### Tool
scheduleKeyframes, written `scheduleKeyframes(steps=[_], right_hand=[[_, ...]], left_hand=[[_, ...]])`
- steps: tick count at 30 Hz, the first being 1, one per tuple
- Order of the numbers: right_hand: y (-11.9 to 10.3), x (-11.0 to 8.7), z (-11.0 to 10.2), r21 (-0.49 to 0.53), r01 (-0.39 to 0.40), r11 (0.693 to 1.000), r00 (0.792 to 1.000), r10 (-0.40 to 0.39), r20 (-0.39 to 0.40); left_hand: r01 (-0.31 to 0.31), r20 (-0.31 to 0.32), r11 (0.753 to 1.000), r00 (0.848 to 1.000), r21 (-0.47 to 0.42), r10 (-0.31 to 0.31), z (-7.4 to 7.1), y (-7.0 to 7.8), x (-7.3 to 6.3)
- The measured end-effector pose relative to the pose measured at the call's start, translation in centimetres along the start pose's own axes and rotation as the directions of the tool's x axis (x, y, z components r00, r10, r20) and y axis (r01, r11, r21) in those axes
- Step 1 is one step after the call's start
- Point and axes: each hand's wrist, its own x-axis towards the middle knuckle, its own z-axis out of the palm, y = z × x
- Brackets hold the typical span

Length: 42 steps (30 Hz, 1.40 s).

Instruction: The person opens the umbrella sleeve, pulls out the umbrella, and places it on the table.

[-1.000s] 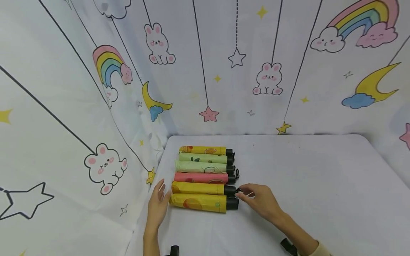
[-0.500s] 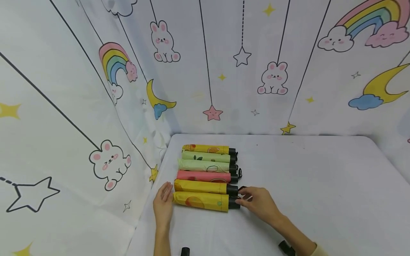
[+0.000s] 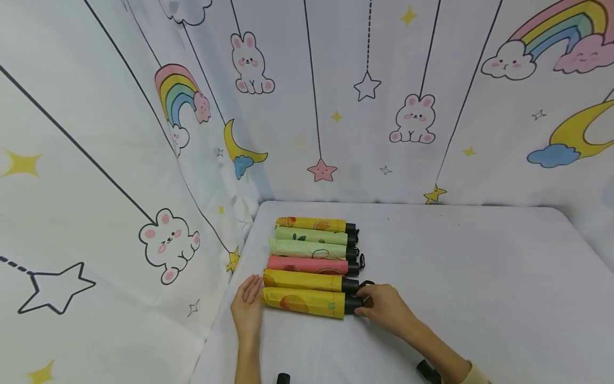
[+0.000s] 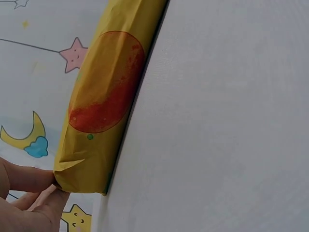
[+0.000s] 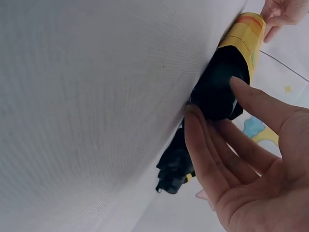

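Several folded umbrellas lie side by side in a stack of rows, with black handles to the right. Nearest is a yellow umbrella with an orange fruit print; behind it lie a second yellow umbrella and a red umbrella. My left hand, fingers straight, touches the left end of the nearest yellow umbrella, at the sleeve's corner in the left wrist view. At the other end, my right hand holds the black handle between thumb and fingers. The handle's end face is partly hidden by the fingers.
Beyond the red umbrella lie a pale green umbrella, a green umbrella and a far yellow umbrella. Black objects show at the front edge of view. A patterned curtain hangs behind the white table.
My right hand has gone from the second yellow umbrella's strap to the nearest umbrella's handle. My left hand's fingers have drawn together at the left end. The head view has shifted slightly.
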Motion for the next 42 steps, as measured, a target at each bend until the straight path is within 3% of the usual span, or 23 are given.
scheduleKeyframes(steps=[7, 15, 26, 30, 34, 42], right_hand=[[0.11, 0.44, 0.18, -0.062, 0.031, 0.998, 0.999, -0.030, 0.023], [0.05, 0.86, 0.35, -0.098, 0.047, 0.994, 0.999, -0.044, 0.026], [-0.08, 0.79, 0.22, -0.009, -0.014, 1.000, 1.000, 0.014, 0.014], [-0.13, 0.85, 0.14, 0.089, -0.058, 0.994, 0.998, 0.057, 0.016], [-0.06, 0.75, -0.03, 0.249, -0.137, 0.959, 0.990, 0.136, 0.019], [-0.06, 0.45, -0.04, 0.538, -0.220, 0.814, 0.976, 0.187, 0.116]], left_hand=[[0.017, -0.049, 0.999, 0.999, -0.042, -0.019, 0.56, 0.09, -0.56], [0.046, -0.041, 0.996, 0.998, -0.080, -0.050, 0.53, 0.20, -0.67], [0.084, -0.056, 0.993, 0.994, -0.084, -0.089, 0.43, -0.09, -0.52], [0.097, -0.064, 0.992, 0.993, -0.077, -0.102, 0.38, -0.10, -0.46], [0.102, -0.065, 0.991, 0.992, -0.091, -0.108, 0.33, -0.13, -0.45], [0.124, -0.060, 0.985, 0.989, -0.123, -0.133, 0.03, -0.30, -0.31]])
